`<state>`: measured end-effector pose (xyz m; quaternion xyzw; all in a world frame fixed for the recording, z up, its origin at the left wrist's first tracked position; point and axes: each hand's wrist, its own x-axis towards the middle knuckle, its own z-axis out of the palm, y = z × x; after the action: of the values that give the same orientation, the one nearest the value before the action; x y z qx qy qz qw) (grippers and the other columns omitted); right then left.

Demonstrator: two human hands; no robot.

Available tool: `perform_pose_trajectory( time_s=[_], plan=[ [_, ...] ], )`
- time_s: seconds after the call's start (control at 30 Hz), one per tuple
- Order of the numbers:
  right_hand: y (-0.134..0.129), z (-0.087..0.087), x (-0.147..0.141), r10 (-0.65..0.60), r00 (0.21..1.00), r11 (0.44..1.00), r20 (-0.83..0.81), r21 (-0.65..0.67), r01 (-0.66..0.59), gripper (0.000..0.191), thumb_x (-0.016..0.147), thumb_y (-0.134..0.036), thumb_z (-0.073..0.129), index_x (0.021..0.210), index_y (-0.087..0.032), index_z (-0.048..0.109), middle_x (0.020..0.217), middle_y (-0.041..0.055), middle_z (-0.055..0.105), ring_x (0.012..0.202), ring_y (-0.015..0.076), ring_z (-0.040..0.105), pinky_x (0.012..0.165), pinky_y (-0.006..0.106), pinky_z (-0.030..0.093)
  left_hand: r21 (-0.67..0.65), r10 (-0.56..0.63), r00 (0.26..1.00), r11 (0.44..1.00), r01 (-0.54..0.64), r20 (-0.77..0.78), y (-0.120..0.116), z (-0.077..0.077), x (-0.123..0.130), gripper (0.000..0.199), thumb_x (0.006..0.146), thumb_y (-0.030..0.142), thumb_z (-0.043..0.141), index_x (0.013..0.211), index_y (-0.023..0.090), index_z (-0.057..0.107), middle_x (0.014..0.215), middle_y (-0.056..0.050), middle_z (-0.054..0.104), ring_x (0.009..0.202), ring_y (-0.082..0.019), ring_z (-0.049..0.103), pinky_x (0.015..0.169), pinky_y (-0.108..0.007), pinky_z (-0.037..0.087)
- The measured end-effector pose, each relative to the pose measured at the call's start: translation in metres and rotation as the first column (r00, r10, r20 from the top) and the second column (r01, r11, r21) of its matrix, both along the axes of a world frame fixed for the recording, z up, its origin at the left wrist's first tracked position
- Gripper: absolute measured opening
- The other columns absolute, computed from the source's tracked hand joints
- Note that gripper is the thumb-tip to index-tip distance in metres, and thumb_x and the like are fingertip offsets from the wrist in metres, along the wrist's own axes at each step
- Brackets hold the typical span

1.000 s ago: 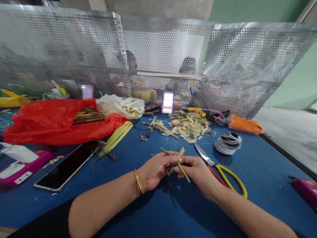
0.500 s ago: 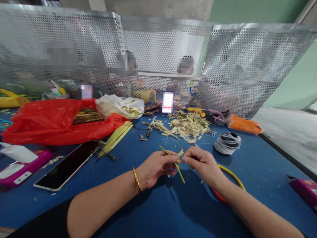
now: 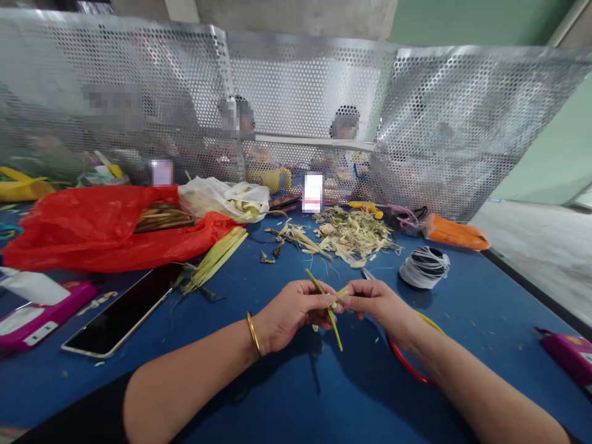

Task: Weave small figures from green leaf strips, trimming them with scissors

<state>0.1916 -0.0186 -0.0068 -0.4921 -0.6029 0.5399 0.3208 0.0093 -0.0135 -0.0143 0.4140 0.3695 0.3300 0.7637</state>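
My left hand (image 3: 296,314), with a gold bangle on its wrist, is closed in a pinch on a thin green stem (image 3: 335,330). A short pale leaf strip (image 3: 343,292) crosses the stem at my left fingertips. My right hand (image 3: 383,303) is closed too, its thumb and finger pinching the strip's right end. The two hands nearly touch above the blue table (image 3: 277,394). Under my right hand lies a pair of scissors with a red and yellow handle (image 3: 409,365); its middle is hidden.
A pile of dry husk scraps (image 3: 356,234) lies ahead, with a spool of white thread (image 3: 424,268) to its right. On the left are a red plastic bag (image 3: 92,228), leaf strips (image 3: 217,256) and a phone (image 3: 124,311). A perforated metal screen (image 3: 305,80) stands behind; people sit beyond.
My right hand has shifted slightly down and now pinches the pale strip's end. The stem in my left hand has turned a little more upright.
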Motion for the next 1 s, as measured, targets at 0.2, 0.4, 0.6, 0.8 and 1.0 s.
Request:
perform_pose_trajectory(
  time_s=[0.2,0.4,0.6,0.8,1.0],
  plan=[
    [0.007,-0.007,0.006,-0.027,0.989,0.991,0.148,0.134,0.007,0.018,0.072,-0.033,0.066,0.066,-0.016,0.062,0.055,-0.0038,0.052,0.053,0.0104,0.044,0.053,0.024,0.035,0.101,-0.023,0.992,0.994,0.036,-0.122,-0.003,0.002,0.0,0.026,0.063,0.027,0.077,0.079,0.014,0.061,0.069,-0.005,0.068,0.061,-0.014,0.061,0.059,-0.026,0.049],
    [0.003,0.001,0.009,0.006,0.883,0.782,0.469,0.548,-0.296,0.02,0.086,-0.022,0.053,0.069,-0.017,0.061,0.07,0.0008,0.056,0.066,0.0123,0.051,0.061,0.024,0.037,0.051,-0.106,0.975,0.992,0.118,-0.197,-0.004,0.001,-0.001,0.02,0.062,0.023,0.073,0.073,0.014,0.059,0.065,-0.005,0.068,0.056,-0.013,0.06,0.056,-0.024,0.047],
    [-0.004,0.007,0.009,-0.194,0.62,0.367,0.76,0.642,-0.673,0.032,0.096,-0.018,0.036,0.077,-0.018,0.062,0.074,0.0035,0.057,0.064,0.0136,0.047,0.061,0.029,0.03,0.025,-0.124,0.954,0.99,0.136,-0.275,-0.003,-0.004,0.001,0.014,0.057,0.016,0.068,0.069,0.014,0.063,0.058,-0.002,0.066,0.046,-0.01,0.053,0.052,-0.024,0.044],
    [-0.015,0.005,0.002,-0.267,0.586,0.269,0.765,0.644,-0.716,0.028,0.094,-0.015,0.039,0.073,-0.017,0.059,0.072,0.004,0.055,0.064,0.0154,0.044,0.063,0.031,0.028,-0.002,0.017,0.975,1.0,-0.018,-0.222,0.0,-0.003,0.001,0.014,0.059,0.02,0.068,0.07,0.014,0.063,0.06,-0.002,0.064,0.049,-0.01,0.052,0.054,-0.025,0.045],
    [-0.017,0.001,-0.003,-0.323,0.626,0.445,0.709,0.698,-0.561,0.026,0.093,-0.018,0.041,0.078,-0.017,0.061,0.07,0.003,0.053,0.062,0.0147,0.044,0.061,0.03,0.028,-0.119,0.042,0.998,0.992,-0.046,-0.043,0.003,-0.003,-0.003,0.018,0.059,0.021,0.072,0.074,0.014,0.065,0.069,-0.002,0.065,0.057,-0.01,0.056,0.061,-0.023,0.046]
  ],
)
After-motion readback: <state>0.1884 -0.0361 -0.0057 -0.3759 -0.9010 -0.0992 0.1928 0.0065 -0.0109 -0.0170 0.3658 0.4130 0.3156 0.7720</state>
